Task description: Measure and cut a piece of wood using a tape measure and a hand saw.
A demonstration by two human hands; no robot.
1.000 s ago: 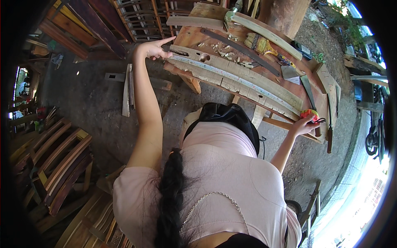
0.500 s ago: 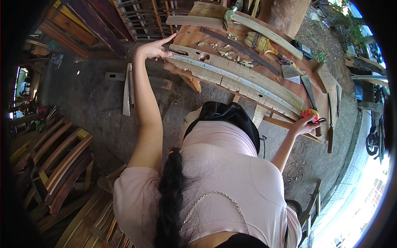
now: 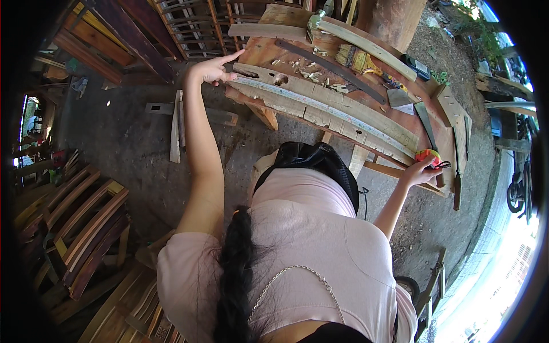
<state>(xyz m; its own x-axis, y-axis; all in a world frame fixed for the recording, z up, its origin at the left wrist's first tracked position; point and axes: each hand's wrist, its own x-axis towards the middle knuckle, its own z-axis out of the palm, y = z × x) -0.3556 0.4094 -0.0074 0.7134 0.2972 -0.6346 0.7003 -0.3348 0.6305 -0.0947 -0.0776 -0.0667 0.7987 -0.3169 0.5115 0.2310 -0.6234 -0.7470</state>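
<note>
A pale wooden board (image 3: 343, 103) with holes and a notched near edge lies along the front of the workbench. Stretched lengthwise over it is a whitish tape measure blade (image 3: 320, 105). At the board's left end, my left hand (image 3: 210, 70) has its thumb on the tape's end, index finger extended and the other fingers curled, partly hidden. My right hand (image 3: 416, 172) grips the red and yellow tape measure case (image 3: 426, 155) at the right end. Close to that hand lie a handsaw (image 3: 426, 123) and a thin tool with a wooden handle (image 3: 457, 191).
On the workbench (image 3: 260, 50) are a dark flat metal strip (image 3: 331, 70), a wide brush (image 3: 357, 59), wood chips (image 3: 309, 75) and a long wooden strip (image 3: 369, 48). Curved wooden parts (image 3: 91, 228) are stacked at the lower left. Loose boards (image 3: 177, 126) lie on the floor.
</note>
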